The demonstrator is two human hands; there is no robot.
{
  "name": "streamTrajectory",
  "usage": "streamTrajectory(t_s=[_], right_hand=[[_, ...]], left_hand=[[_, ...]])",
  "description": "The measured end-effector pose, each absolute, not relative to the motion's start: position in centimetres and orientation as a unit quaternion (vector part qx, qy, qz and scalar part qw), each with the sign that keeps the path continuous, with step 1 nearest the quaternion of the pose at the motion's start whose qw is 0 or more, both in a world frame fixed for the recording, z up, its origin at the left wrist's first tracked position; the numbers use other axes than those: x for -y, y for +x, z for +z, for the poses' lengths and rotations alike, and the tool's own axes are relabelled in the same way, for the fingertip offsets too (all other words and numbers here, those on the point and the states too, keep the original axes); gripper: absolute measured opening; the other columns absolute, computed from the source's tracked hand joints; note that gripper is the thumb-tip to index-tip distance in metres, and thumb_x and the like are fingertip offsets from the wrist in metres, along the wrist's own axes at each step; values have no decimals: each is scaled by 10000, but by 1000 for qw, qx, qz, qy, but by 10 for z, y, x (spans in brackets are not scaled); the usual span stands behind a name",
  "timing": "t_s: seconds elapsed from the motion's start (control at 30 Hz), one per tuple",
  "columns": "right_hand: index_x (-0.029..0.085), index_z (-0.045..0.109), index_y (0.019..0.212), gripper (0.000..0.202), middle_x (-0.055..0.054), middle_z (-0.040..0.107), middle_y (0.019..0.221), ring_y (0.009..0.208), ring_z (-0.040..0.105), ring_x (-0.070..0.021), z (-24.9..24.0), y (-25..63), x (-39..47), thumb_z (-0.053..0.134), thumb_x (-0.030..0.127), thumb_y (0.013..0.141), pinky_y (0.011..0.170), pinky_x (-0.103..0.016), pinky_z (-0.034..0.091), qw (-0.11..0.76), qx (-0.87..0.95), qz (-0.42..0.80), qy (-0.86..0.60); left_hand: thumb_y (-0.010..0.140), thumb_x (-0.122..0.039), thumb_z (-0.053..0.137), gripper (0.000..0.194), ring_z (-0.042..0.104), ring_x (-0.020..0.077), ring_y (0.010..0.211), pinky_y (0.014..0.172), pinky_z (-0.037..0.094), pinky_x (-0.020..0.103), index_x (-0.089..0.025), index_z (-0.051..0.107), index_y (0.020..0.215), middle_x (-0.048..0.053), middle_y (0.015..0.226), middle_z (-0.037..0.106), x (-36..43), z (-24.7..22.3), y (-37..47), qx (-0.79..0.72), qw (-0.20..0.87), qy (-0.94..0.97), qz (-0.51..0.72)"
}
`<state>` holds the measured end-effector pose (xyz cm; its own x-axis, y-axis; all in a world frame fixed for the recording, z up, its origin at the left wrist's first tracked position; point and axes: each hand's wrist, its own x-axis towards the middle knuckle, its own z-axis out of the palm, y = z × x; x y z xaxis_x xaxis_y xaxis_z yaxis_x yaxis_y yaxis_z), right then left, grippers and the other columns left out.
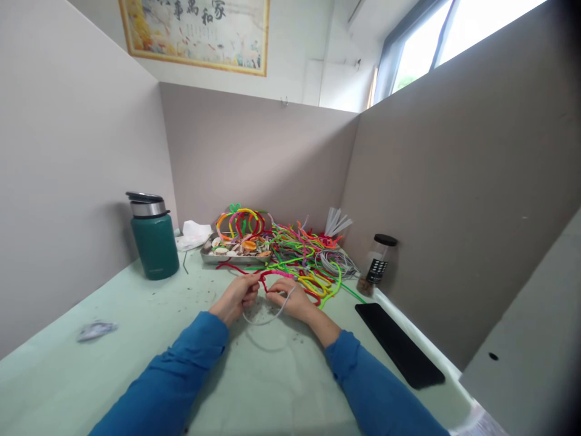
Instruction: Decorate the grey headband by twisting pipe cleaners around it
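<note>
Above the table's middle, my left hand and my right hand are both closed on one thin hoop. Its lower part is a bare pale-grey band curving between the hands. Along the top it is covered by fuzzy red and pink pipe cleaner. A red pipe cleaner end hangs between my fingertips, which pinch close to it. Which fingers grip the band and which the pipe cleaner is partly hidden. Just beyond my hands lies a tangled heap of colourful pipe cleaners.
A metal tray holds small discs, with wrapped hoops behind. A green bottle stands left, near white tissue. Rightward are a black-lidded jar, a black flat pad, clear sticks and coiled grey bands. Partitions enclose the table.
</note>
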<state>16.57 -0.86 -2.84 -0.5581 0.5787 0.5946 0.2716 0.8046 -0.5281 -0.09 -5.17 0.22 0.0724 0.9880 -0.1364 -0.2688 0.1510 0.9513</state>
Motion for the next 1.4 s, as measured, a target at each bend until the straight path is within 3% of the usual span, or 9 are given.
streamTrajectory(t_s=[0.1, 0.23, 0.37, 0.53, 0.7, 0.97, 1.13, 1.4], right_hand=[[178, 662, 670, 224, -21, 624, 702, 700, 533, -137, -26, 165, 12, 570, 334, 802, 688, -251, 400, 384, 871, 198, -234], [160, 658, 698, 345, -18, 605, 663, 611, 509, -118, -28, 166, 11, 470, 404, 853, 584, -235, 393, 383, 827, 315, -263], [139, 670, 835, 400, -58, 649, 735, 602, 543, -132, -28, 168, 4, 477, 488, 818, 561, -246, 418, 424, 719, 464, -297], [131, 656, 852, 348, -50, 643, 733, 573, 515, -107, -24, 172, 1, 569, 454, 755, 540, -220, 399, 474, 657, 508, -294], [172, 623, 943, 276, -8, 613, 738, 566, 497, -102, -24, 169, 7, 644, 317, 709, 537, -220, 398, 449, 714, 462, -274], [193, 600, 1020, 268, -46, 640, 928, 829, 584, -171, -20, 171, 17, 562, 170, 755, 729, -276, 441, 406, 843, 276, -220], [209, 605, 1035, 277, -62, 646, 968, 866, 584, -192, -15, 175, 19, 599, 208, 758, 755, -295, 432, 390, 875, 182, -223], [191, 618, 947, 165, -64, 625, 873, 809, 569, -177, -13, 173, 24, 570, 253, 802, 725, -287, 428, 456, 848, 164, -212]], left_hand=[[780, -280, 513, 210, 175, 18, 313, 325, 71, 179, -187, 371, 655, -85, 479, 319, 52, 1, -1, -453, 612, 415, 498], [784, -274, 507, 227, 167, 20, 313, 325, 63, 179, -191, 350, 643, -91, 469, 291, 52, 0, -1, -443, 623, 417, 491], [790, -277, 507, 213, 176, 20, 313, 322, 72, 176, -188, 363, 661, -94, 476, 294, 52, -1, -3, -425, 643, 409, 488], [779, -300, 529, 248, 188, 12, 318, 320, 80, 178, -177, 368, 634, -85, 491, 311, 54, 1, -2, -411, 657, 428, 465], [765, -265, 532, 227, 200, 15, 311, 319, 81, 186, -178, 372, 630, -81, 486, 321, 57, 2, 0, -425, 644, 443, 456], [729, -309, 588, 242, 193, 17, 306, 320, 69, 190, -182, 398, 647, -86, 460, 338, 60, 1, 5, -442, 625, 484, 424], [704, -346, 619, 260, 178, 15, 311, 324, 59, 194, -178, 429, 648, -92, 441, 320, 63, 2, 7, -451, 603, 504, 423], [711, -344, 600, 258, 155, 20, 311, 324, 66, 197, -183, 416, 630, -93, 431, 310, 61, 3, 5, -443, 616, 494, 424]])
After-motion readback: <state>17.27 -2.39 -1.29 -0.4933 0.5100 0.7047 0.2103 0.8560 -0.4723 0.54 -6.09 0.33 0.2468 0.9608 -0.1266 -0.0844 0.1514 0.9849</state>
